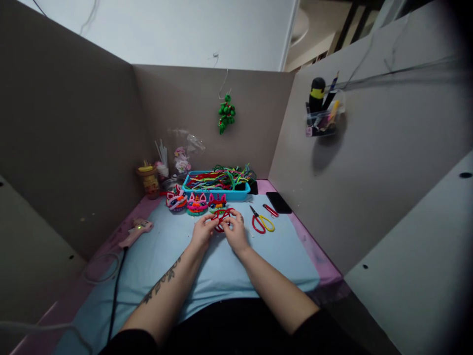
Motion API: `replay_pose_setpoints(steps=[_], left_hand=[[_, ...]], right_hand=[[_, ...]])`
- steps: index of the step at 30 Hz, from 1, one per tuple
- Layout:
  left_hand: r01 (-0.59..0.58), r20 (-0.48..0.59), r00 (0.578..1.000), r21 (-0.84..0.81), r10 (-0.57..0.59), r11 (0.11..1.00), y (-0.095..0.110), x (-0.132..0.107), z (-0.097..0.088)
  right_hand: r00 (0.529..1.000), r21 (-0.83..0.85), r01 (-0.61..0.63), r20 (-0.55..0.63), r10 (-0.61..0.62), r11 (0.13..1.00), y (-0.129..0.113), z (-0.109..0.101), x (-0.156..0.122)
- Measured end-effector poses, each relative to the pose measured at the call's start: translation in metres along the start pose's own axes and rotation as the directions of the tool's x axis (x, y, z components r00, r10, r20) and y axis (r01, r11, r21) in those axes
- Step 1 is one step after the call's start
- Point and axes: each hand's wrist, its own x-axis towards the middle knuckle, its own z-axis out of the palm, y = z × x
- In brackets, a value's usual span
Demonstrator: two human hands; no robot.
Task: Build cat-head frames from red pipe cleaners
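Observation:
My left hand (202, 232) and my right hand (236, 233) meet low over the middle of the blue cloth (254, 266). Between them is a piece of bent red pipe cleaner (222, 214) with several open loops, pinched in the fingertips of both hands. Fingers cover part of its lower edge. Just beyond the hands stand fuzzy animal heads made of pipe cleaners: an orange and pink one (176, 201), a pink one with a horn (197, 203) and a red and blue one (217, 202).
Behind the heads, a blue tray (221, 195) holds many coloured pipe cleaners. Scissors (263, 223), a red cutter (271, 210) and a black phone (278, 202) lie to the right. At left rests a pink glue gun (136, 232) with a black cord. Partition walls enclose the table.

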Motion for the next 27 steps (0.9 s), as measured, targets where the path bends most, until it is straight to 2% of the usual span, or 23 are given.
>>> replay_pose_setpoints(steps=[6, 11, 22, 27], left_hand=[[0.015, -0.010, 1.000, 0.003, -0.015, 1.000, 0.001, 0.000, 0.000], [-0.037, 0.006, 0.999, 0.034, 0.036, 0.999, 0.004, 0.001, 0.000], [-0.231, 0.069, 0.972, 0.134, 0.223, 0.964, 0.004, -0.002, 0.003], [-0.296, -0.014, 0.953, 0.172, 0.303, 0.940, 0.000, 0.000, -0.001]], right_hand=[[0.999, -0.009, 0.055, 0.001, -0.055, 0.998, 0.000, 0.001, -0.002], [0.997, -0.018, 0.068, -0.021, -0.068, 0.998, -0.001, -0.001, 0.001], [0.998, -0.025, -0.067, -0.006, 0.067, 0.997, 0.013, 0.006, 0.004], [0.994, 0.000, -0.082, -0.071, 0.082, 0.997, 0.019, 0.006, 0.006]])
